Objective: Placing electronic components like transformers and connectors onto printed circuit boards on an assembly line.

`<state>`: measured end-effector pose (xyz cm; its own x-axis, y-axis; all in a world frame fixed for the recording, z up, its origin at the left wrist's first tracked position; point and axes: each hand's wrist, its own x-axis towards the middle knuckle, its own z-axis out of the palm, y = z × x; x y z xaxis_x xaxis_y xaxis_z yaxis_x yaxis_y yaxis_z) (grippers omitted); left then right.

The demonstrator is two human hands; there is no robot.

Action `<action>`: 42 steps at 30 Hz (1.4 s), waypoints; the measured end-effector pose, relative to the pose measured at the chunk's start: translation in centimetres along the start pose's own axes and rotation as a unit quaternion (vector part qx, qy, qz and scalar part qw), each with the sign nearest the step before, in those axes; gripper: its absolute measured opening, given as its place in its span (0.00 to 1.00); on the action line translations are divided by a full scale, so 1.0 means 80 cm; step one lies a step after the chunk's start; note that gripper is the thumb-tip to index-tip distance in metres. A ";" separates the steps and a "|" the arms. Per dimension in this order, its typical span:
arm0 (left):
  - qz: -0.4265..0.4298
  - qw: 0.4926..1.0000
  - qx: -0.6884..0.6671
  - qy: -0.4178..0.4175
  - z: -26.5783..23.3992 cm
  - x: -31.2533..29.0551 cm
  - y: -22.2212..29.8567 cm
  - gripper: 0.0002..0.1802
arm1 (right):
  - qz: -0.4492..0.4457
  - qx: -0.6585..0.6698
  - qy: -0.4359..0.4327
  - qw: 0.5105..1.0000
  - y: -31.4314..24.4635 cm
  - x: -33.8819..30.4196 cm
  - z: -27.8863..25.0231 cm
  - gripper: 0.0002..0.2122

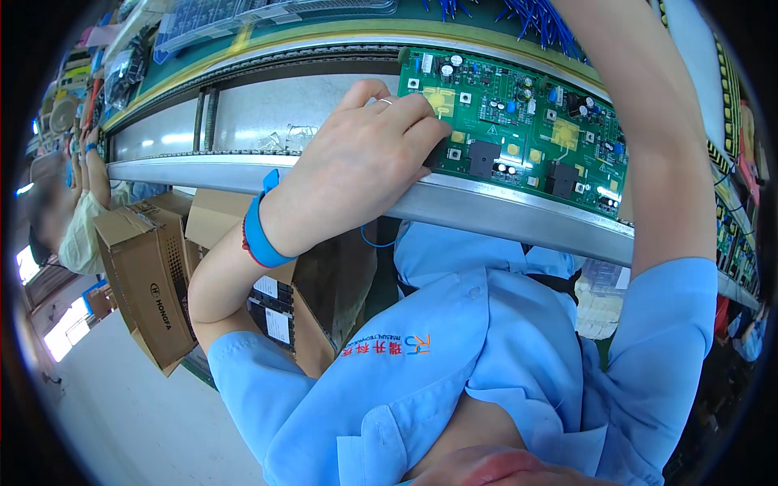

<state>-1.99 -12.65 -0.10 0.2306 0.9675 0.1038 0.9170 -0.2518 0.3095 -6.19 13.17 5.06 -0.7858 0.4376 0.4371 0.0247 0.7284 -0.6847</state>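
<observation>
We judged the PCB largely populated, remainder unclear; our L hand curled at its edge (couldn't tell grip), R hand out of view.

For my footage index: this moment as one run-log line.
left hand: at left end of green circuit board; right hand: out of view; board: near edge along metal rail

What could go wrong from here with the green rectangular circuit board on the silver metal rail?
1. The bare left hand curls at the left end of the circuit board; its fingers might bump the small white square component nearby.
2. The bare right forearm crosses the board's right end and might brush it; contact is unclear.
</observation>
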 end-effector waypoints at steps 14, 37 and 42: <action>-0.097 0.984 -0.142 0.044 -0.004 0.000 -0.004 0.18 | 0.216 0.130 -0.114 0.961 -0.008 -0.408 -0.172 0.22; -0.168 0.985 -0.029 -0.014 -0.002 0.023 -0.001 0.12 | 0.114 -0.278 -0.193 0.934 -0.034 -0.443 -0.178 0.28; -0.042 0.988 0.110 0.097 -0.027 0.104 -0.014 0.03 | 0.056 -0.243 -0.158 0.955 -0.027 -0.446 -0.191 0.22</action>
<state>-1.81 -4.33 2.42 0.1034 0.9567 0.2723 0.9838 -0.1387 0.1137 31.25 4.02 -0.20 -0.9067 0.4022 0.1270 0.3435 0.8788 -0.3312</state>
